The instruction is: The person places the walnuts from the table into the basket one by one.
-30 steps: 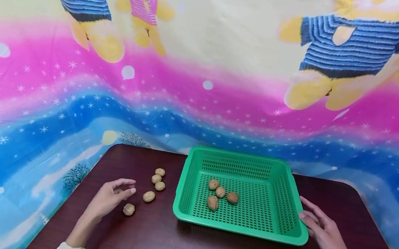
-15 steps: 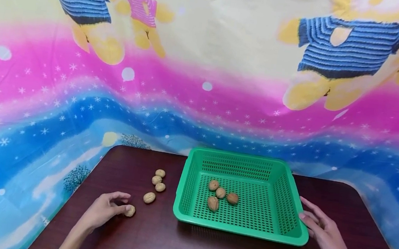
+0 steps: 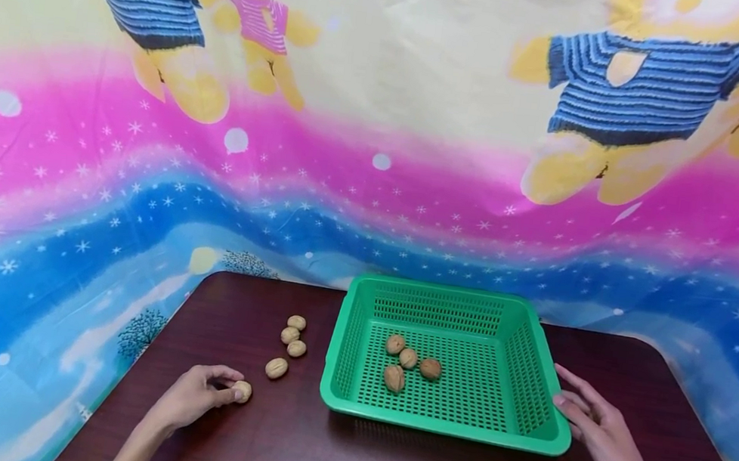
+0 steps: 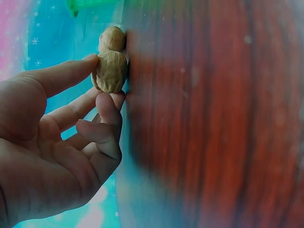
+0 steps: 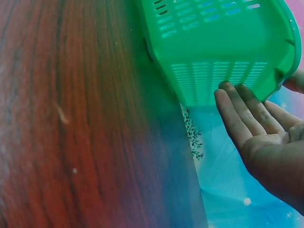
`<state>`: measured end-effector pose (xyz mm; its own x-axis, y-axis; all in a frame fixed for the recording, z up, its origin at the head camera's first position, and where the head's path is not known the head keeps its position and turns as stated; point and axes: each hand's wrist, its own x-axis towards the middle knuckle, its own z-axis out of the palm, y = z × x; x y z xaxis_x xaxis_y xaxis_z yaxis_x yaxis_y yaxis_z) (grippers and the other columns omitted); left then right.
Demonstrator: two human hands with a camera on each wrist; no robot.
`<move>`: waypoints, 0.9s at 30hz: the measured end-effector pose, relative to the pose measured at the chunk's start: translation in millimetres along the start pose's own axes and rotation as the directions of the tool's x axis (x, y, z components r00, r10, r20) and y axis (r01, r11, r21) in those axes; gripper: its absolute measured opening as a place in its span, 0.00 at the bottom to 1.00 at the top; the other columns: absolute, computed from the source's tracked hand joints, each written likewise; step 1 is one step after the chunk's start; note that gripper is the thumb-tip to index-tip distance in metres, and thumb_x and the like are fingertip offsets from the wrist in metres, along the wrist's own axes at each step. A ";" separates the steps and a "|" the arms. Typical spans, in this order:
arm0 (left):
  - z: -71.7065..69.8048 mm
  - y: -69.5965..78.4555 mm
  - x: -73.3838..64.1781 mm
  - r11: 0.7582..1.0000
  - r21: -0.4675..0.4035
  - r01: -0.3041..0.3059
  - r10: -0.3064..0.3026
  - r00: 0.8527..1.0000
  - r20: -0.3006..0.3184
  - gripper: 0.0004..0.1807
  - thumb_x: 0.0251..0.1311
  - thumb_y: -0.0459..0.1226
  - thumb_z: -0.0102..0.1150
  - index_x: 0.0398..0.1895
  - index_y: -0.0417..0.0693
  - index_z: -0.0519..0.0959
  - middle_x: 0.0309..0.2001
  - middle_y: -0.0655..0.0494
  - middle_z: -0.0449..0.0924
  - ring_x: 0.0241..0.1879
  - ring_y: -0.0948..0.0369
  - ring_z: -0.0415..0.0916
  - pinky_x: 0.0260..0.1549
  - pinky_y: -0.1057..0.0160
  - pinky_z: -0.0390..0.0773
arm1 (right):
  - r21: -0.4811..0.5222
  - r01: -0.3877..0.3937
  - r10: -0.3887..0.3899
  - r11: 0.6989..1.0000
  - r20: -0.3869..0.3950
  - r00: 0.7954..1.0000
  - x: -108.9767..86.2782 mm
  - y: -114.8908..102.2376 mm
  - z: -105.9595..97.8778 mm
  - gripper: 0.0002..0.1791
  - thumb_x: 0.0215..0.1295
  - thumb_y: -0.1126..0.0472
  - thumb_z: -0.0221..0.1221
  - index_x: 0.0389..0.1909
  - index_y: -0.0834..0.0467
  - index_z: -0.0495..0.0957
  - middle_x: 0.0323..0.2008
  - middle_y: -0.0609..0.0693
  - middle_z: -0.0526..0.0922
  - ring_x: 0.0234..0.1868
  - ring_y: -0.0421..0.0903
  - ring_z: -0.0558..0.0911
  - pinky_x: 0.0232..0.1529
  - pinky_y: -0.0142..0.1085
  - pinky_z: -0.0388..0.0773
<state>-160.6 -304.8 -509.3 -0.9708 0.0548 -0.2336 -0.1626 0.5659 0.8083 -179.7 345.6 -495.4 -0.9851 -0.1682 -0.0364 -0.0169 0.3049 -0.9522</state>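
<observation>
My left hand (image 3: 191, 397) pinches a walnut (image 4: 111, 72) between thumb and fingertips, low at the left part of the table. In the left wrist view another walnut (image 4: 112, 39) shows just beyond the pinched one. Several more walnuts (image 3: 276, 368) lie in a loose line leading away from that hand. At the right, my right hand (image 3: 600, 432) holds the side of a green plastic basket (image 3: 443, 424), thumb at the rim and fingers stretched along the outer wall (image 5: 204, 80). Inside the basket several browner walnuts (image 3: 394, 378) sit together, left of its middle.
A dark reddish-brown wooden table (image 3: 290, 450) with rounded far corners carries everything. Behind and beside it hangs a printed cloth (image 3: 380, 201) with bears and snowflakes, close to the table's far edge.
The left hand has come down onto the nearest walnut, its thumb and fingers now closed around it. The right hand and the basket have stayed in place.
</observation>
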 end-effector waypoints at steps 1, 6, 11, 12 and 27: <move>0.1 0.0 0.3 1.000 0.006 0.000 0.000 1.000 -0.001 0.19 0.70 0.38 0.71 0.58 0.36 0.85 0.46 0.48 0.90 0.34 0.56 0.85 0.32 0.59 0.81 | -0.001 0.000 0.000 1.000 0.002 1.000 0.2 -0.2 -0.1 0.36 0.89 0.54 0.48 0.88 0.57 0.48 0.53 0.23 0.84 0.53 0.30 0.87 0.47 0.35 0.88; -0.8 1.9 0.3 1.000 0.020 0.004 -0.004 1.000 -0.007 0.20 0.70 0.42 0.71 0.57 0.38 0.86 0.42 0.51 0.89 0.34 0.55 0.84 0.33 0.58 0.80 | -0.008 -0.012 0.012 1.000 -0.007 1.000 0.0 -0.8 0.4 0.36 0.89 0.53 0.48 0.88 0.57 0.49 0.53 0.23 0.84 0.53 0.29 0.87 0.47 0.34 0.88; -3.3 12.9 1.6 1.000 0.013 -0.024 0.024 1.000 -0.017 0.22 0.71 0.46 0.70 0.58 0.40 0.86 0.37 0.49 0.89 0.34 0.53 0.84 0.32 0.58 0.80 | -0.006 -0.025 0.025 1.000 -0.006 1.000 -0.6 -1.3 0.2 0.36 0.89 0.53 0.49 0.88 0.57 0.48 0.52 0.23 0.84 0.52 0.29 0.87 0.47 0.34 0.88; -3.5 16.8 2.5 0.999 0.011 -0.032 0.032 0.999 -0.023 0.22 0.71 0.46 0.70 0.58 0.40 0.86 0.37 0.49 0.90 0.34 0.53 0.84 0.33 0.58 0.80 | -0.007 -0.027 0.027 1.000 -0.006 1.000 -0.8 -1.6 0.3 0.36 0.89 0.52 0.49 0.88 0.58 0.48 0.52 0.23 0.84 0.52 0.29 0.87 0.47 0.34 0.88; 13.9 92.9 32.0 0.983 0.056 -0.177 0.181 0.981 -0.072 0.18 0.71 0.47 0.71 0.59 0.52 0.87 0.38 0.51 0.90 0.33 0.55 0.81 0.30 0.62 0.74 | 0.005 -0.018 0.018 1.000 -0.008 1.000 -2.5 -4.3 1.7 0.37 0.88 0.50 0.50 0.88 0.57 0.49 0.53 0.23 0.83 0.53 0.29 0.87 0.48 0.36 0.88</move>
<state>-204.3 -239.0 -449.2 -0.9943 0.0968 -0.0439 0.0222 0.5928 0.8050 -176.8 343.1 -491.7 -0.9866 -0.1549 -0.0515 0.0021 0.3031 -0.9530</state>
